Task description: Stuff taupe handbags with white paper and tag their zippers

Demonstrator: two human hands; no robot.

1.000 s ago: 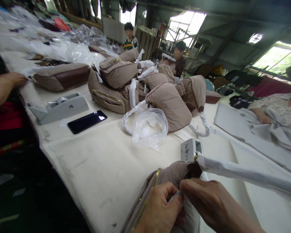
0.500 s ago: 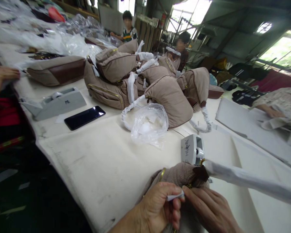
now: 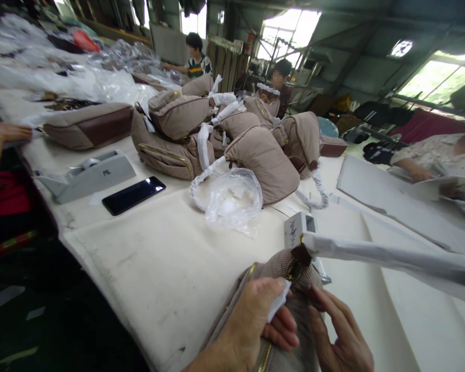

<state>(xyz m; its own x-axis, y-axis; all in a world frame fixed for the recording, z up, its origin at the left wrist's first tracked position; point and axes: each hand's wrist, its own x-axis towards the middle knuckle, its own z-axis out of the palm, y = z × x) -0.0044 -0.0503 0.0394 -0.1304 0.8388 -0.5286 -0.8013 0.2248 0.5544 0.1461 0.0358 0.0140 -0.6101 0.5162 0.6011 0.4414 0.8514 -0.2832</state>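
A beige ribbed handbag point(image 3: 273, 266) with a gold zipper lies at the near table edge under my hands. Its strap point(image 3: 387, 258) is wrapped in white paper and runs off to the right. My left hand point(image 3: 251, 323) is closed, pinching a small white paper strip point(image 3: 278, 305) against the bag. My right hand point(image 3: 341, 336) rests on the bag beside it, fingers apart and holding nothing. A small grey tape dispenser point(image 3: 296, 230) stands just beyond the bag.
A pile of beige handbags point(image 3: 225, 139) with wrapped straps fills the table's middle, with a clear plastic bag point(image 3: 234, 199) in front. A black phone point(image 3: 134, 195) and larger tape dispenser point(image 3: 93, 173) lie left. Another person's hand point(image 3: 2, 135) is far left; others work behind and right.
My left hand pulled the white strip away from my right fingers, which let go and spread. The wrapped strap rose a little, and the view shifted slightly.
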